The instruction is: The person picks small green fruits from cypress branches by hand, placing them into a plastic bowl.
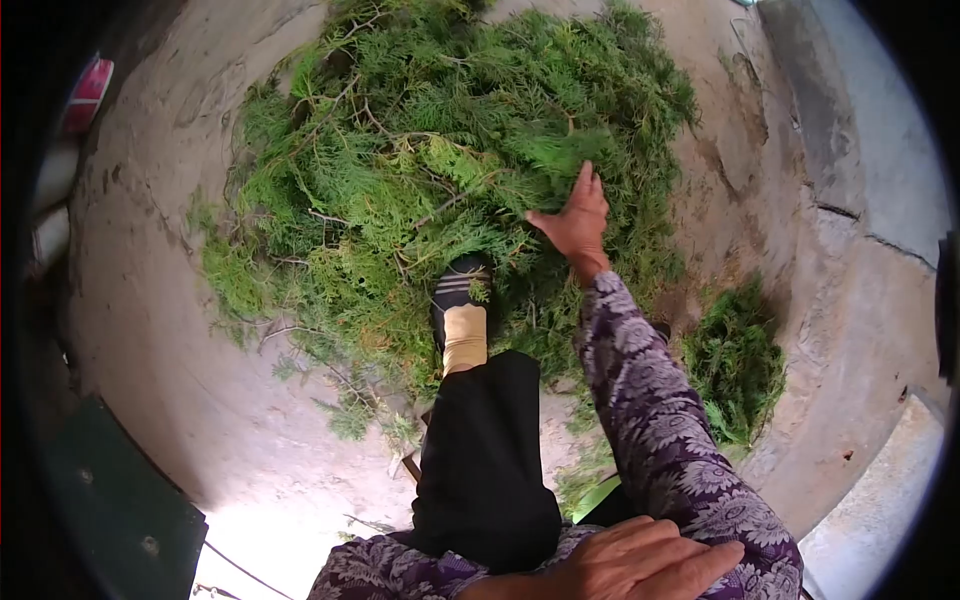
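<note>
A large heap of green conifer branches (pixel 330 190) with scaly, feathery foliage lies on the ground ahead of me. Over its right side reaches my right hand (pixel 577 218), thumb and fingers spread, touching or just above the sprigs, holding nothing I can see. The foliage at its fingertips is blurred. Close to my body, my left hand (pixel 645 562) lies across my right sleeve (pixel 655 400), one finger stretched out and the others partly bent; its palm side is hidden. My foot in a black striped shoe (pixel 462 285) stands at the heap's near edge.
A smaller clump of green sprigs (pixel 735 360) lies to the right. Concrete edging (pixel 880 130) runs along the right side. A dark green panel (pixel 120 500) stands at lower left, and a red-and-white object (pixel 88 95) is at far left. Loose twigs litter the bare floor (pixel 150 300).
</note>
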Tool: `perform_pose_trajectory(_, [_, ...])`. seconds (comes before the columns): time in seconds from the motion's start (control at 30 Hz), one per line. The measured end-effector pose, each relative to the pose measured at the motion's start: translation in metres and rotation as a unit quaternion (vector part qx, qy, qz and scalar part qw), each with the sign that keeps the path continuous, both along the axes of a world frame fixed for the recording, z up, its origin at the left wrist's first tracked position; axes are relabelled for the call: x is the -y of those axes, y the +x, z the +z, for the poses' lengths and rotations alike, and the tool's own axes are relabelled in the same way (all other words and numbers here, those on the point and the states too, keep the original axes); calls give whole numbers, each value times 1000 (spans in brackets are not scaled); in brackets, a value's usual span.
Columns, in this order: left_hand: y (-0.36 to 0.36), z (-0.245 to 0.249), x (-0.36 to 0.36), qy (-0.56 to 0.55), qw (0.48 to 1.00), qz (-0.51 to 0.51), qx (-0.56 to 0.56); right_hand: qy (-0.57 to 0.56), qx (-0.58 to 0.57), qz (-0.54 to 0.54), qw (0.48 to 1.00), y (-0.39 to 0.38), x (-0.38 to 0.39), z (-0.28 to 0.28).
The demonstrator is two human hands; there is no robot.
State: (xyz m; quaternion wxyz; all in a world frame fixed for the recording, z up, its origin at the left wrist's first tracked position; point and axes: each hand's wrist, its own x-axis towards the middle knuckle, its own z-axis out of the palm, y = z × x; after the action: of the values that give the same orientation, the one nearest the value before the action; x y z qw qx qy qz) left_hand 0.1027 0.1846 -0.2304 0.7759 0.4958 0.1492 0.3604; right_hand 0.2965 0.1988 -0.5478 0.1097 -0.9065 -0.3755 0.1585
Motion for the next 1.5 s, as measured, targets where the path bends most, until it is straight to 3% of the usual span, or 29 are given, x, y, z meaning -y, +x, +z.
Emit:
perform_pose_trajectory(0.07, [5,-3,9,12,998,62,13,-68,5,-50,996,-18,-9,-2])
perform_pose_trajectory(0.23, [2,-6,-1,13,1000,27,10,-144,23,-64,987,-26,-15,-17])
perform_pose_trajectory(0.4, [-2,-3,-10,10,999,-40,-16,-171,20,-64,983,-20,-22,-11])
perform_pose_trajectory(0.47, [0,-8,4,30,998,59,1,-178,17,-59,982,-17,-23,-8])
perform_pose_trajectory(0.6, [-3,-5,-6,29,997,73,-7,-180,23,-39,983,-1,-19,-12])
perform_pose_trajectory(0.67, [-7,-4,-10,34,999,29,-10,-165,25,-42,985,10,-8,-18])
perform_pose_trajectory(0.77, [-8,-3,-15,15,1000,14,4,33,20,-1,999,38,20,-33])
perform_pose_trajectory(0.8, [-7,-4,-12,13,1000,16,7,32,23,1,999,51,30,-26])
perform_pose_trajectory(0.83, [-5,-5,-7,15,999,47,20,27,-88,-32,995,60,42,-12])
perform_pose_trajectory(0.87, [-5,-6,-4,16,996,78,32,22,-198,-65,978,64,54,-1])
perform_pose_trajectory(0.93, [-9,-4,-11,14,998,49,30,237,-361,-225,873,50,74,31])
perform_pose_trajectory(1.0, [-10,-4,-12,12,999,18,26,332,-382,-281,815,61,124,22])
perform_pose_trajectory(1.07, [-8,-7,-6,26,998,50,38,262,-290,-106,914,74,182,16])
perform_pose_trajectory(1.1, [-7,-6,-5,26,998,49,38,117,-46,83,989,80,208,23])
perform_pose_trajectory(1.13, [-5,-6,-4,24,998,55,35,-43,202,262,943,79,229,30])
perform_pose_trajectory(1.2, [-5,-5,-5,22,998,59,30,-152,85,134,975,62,248,51])
perform_pose_trajectory(1.3, [-3,-3,-2,25,999,12,18,-149,177,195,953,43,274,67])
perform_pose_trajectory(1.33, [0,-3,6,18,999,47,16,-150,176,192,954,42,273,72])
perform_pose_trajectory(1.4, [3,-4,13,7,997,79,13,-45,11,-61,997,44,266,90])
perform_pose_trajectory(1.43, [4,-5,12,23,997,78,15,10,-70,-188,980,45,257,104])
perform_pose_trajectory(1.5, [5,-5,12,34,997,73,15,118,-221,-426,869,47,247,127])
